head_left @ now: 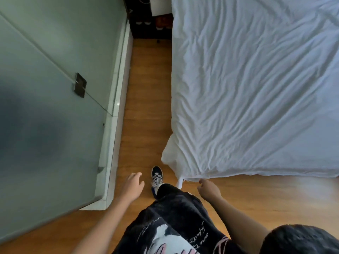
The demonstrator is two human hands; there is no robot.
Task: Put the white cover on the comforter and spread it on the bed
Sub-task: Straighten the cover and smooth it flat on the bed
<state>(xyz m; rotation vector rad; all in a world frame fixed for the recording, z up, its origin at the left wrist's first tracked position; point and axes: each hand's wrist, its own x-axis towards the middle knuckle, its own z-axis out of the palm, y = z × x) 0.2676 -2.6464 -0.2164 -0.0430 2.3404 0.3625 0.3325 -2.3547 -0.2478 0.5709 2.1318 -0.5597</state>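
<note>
My covered comforter [256,88] lies spread across the bed, its white cover wrinkled all over and its near edge hanging over the foot of the bed. The near left corner [170,158] bulges out past the bed's side, over the wooden floor [146,107].

My right hand [208,188] is just below that near edge, fingers loosely curled; the fingertips sit right at the hem, but I cannot tell whether they touch the fabric or hold any of it. My left hand [133,186] hangs in the air over the floor, fingers relaxed and spread, holding nothing, well apart from the comforter.

Between my hands, my dark sneaker [156,177] with white laces points along the aisle between the bed and the frosted glass partition [55,88]. A dark metal hinge clamp [79,85] sits on the glass. My black printed shirt [174,226] fills the bottom of the view.
</note>
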